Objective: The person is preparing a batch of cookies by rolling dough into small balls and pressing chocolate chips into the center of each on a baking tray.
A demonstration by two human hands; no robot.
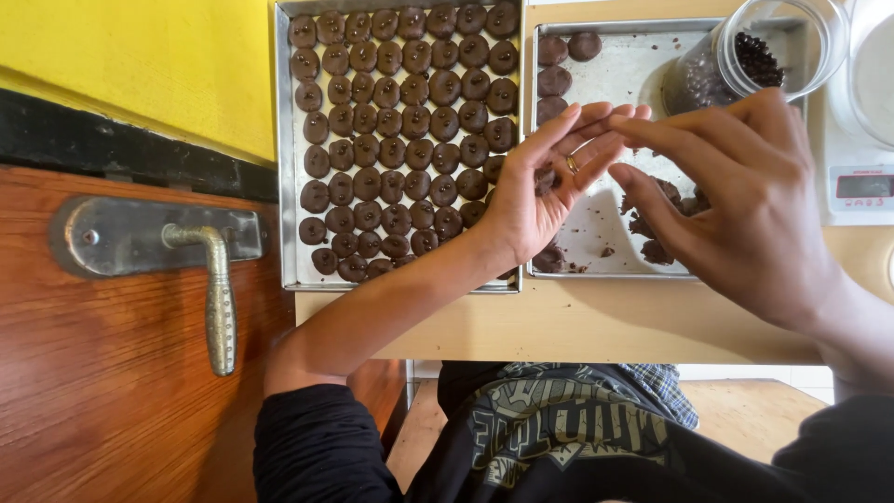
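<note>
My left hand (545, 186) hovers over the seam between two metal trays, palm turned toward the right, with a small piece of dark dough (546, 180) resting in it; a ring sits on one finger. My right hand (736, 196) faces it, fingertips touching the left fingers above the right tray (615, 56). That tray holds a few shaped dark rounds (553, 80) at its top left and rough dough lumps (652, 228) near my hands. The left tray (286, 168) is filled with several rows of dark round cookies (400, 121).
A clear jar of dark chips (745, 56) lies tilted at the right tray's far corner. A white kitchen scale (861, 186) stands at the right. A wooden door with a metal lever handle (219, 298) is on the left, beside a yellow wall (140, 56).
</note>
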